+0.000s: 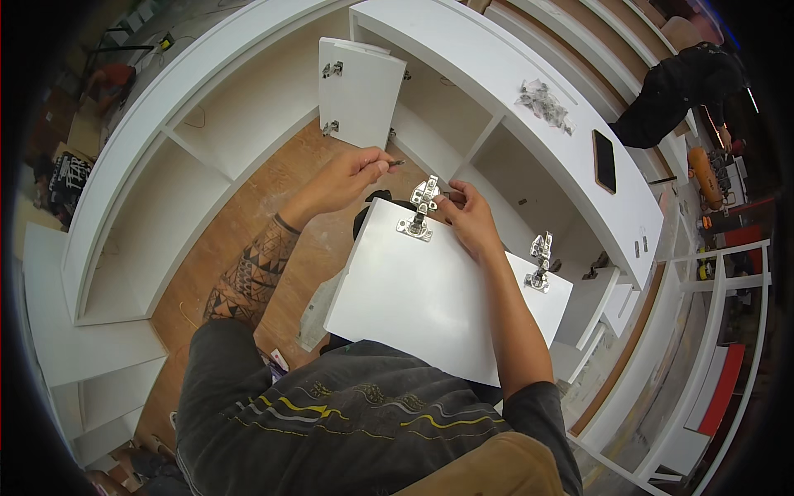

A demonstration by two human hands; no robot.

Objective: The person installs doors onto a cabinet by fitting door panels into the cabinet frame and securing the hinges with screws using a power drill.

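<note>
A white cabinet door (413,298) lies across my lap, with two metal hinges fixed along its far edge. My right hand (470,217) is closed at the nearer-to-middle hinge (424,195), its thumb against the hinge's side; the fingertips are partly hidden. The other hinge (539,263) stands up at the door's right end. Held out to the left and farther off, my left hand (364,175) pinches a small, dark metal piece (397,163), too small to name surely. It is apart from the door.
More white door panels (356,95) with hinges lean inside the curved white cabinet (463,50). On its top are a phone (605,161) and a clear bag of small parts (544,105). Another person (682,87) in dark clothes bends at the right. White frames (719,281) stand there too.
</note>
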